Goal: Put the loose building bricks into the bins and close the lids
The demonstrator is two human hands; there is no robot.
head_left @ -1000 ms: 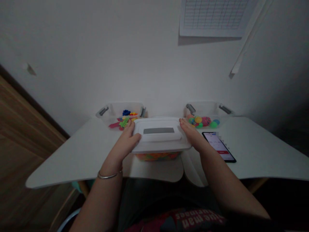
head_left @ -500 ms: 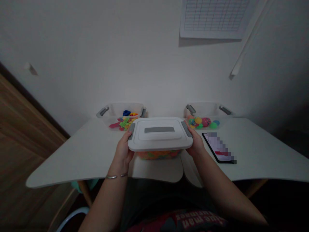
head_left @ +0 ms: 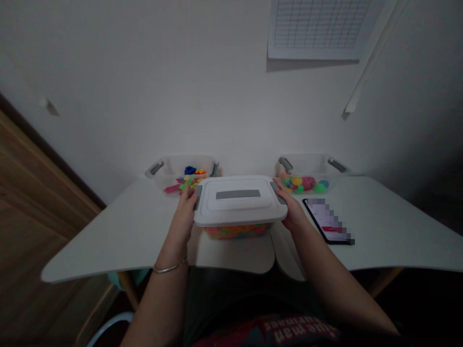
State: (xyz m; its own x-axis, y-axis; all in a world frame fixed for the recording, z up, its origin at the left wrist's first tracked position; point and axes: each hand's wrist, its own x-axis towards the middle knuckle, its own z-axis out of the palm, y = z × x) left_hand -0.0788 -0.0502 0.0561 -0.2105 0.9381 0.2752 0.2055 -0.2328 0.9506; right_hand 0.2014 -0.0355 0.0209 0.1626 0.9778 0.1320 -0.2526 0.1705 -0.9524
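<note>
A clear plastic storage box with orange and green pieces inside is in front of me at the table's middle. On top sits its white lid, with a grey handle strip across the centre and a grey latch on each side. My left hand is closed around the left side, thumb by the left latch. At the other side, my right hand is closed on the right edge, with its thumb over the right latch. The fingers under the box are partly hidden.
Two open clear bins stand by the wall: the left bin has colourful toy pieces, the right bin coloured balls. A phone lies on the white table at the right. A gridded paper hangs above.
My left hand's fingers have shifted, with the thumb and fingertips now higher beside the left latch. The right thumb has also moved a little over its latch. The box has barely moved.
</note>
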